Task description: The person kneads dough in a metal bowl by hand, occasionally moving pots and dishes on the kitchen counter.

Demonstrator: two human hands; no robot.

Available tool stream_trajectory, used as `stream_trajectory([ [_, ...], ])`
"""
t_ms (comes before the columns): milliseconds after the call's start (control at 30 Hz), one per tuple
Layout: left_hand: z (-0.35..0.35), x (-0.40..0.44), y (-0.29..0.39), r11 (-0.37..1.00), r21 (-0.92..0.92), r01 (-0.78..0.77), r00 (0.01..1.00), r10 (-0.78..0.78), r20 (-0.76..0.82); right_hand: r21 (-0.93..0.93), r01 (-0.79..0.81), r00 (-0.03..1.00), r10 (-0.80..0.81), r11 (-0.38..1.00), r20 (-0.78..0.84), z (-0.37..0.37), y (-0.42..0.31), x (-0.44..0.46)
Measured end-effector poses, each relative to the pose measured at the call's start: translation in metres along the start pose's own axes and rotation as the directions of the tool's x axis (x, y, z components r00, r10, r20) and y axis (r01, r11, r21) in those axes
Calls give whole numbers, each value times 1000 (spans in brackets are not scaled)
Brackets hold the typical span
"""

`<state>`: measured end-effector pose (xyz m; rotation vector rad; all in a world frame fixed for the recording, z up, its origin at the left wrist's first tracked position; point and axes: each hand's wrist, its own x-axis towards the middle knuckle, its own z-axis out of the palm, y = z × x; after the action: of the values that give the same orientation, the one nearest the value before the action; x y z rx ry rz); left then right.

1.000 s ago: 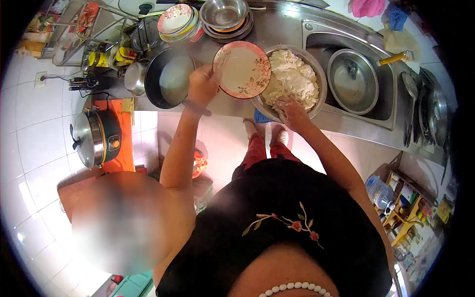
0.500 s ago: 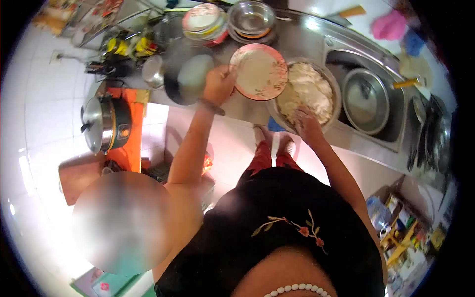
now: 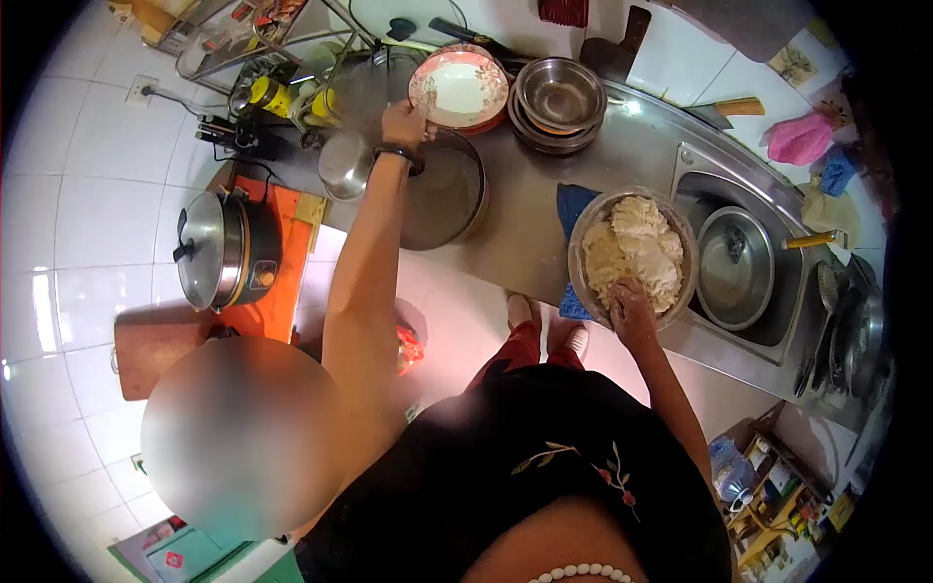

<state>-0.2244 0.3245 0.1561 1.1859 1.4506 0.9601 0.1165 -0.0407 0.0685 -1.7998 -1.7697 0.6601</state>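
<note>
My left hand (image 3: 408, 124) grips the near-left rim of a pink-edged floral plate (image 3: 459, 89), which is at the stack of plates behind the dark pot (image 3: 442, 189). Pale, shaggy dough (image 3: 637, 248) fills much of a metal bowl (image 3: 688, 282) on the counter's front part. My right hand (image 3: 630, 303) is at the bowl's near side, its fingers closed against the dough; its fingertips are partly hidden. A blue cloth (image 3: 575, 202) shows from under the bowl's left side.
Stacked metal bowls (image 3: 561, 94) stand right of the plates. A sink (image 3: 777, 330) holding a metal basin (image 3: 736, 267) is on the right, with a cleaver (image 3: 714, 114) behind it. A small metal pot (image 3: 346, 165) is beside my left forearm. An electric cooker (image 3: 228, 253) stands at left.
My left hand has carried the plate from beside the dough bowl back and left to the plate stack. My right hand has stayed at the dough. The view has shifted.
</note>
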Motion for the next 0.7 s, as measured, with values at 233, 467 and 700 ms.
stream_trajectory([
  [233,-10,115,-56,970,245,11,999,-19,31,-43,-179,983,181,983,24,-1,-13,9],
  [467,-16,179,-95,961,275,17,997,-37,70,-75,-214,976,216,974,21,6,-2,6],
  [700,-10,160,-69,966,87,244,959,-254,129,-86,-87,996,87,992,-8,8,2,2],
])
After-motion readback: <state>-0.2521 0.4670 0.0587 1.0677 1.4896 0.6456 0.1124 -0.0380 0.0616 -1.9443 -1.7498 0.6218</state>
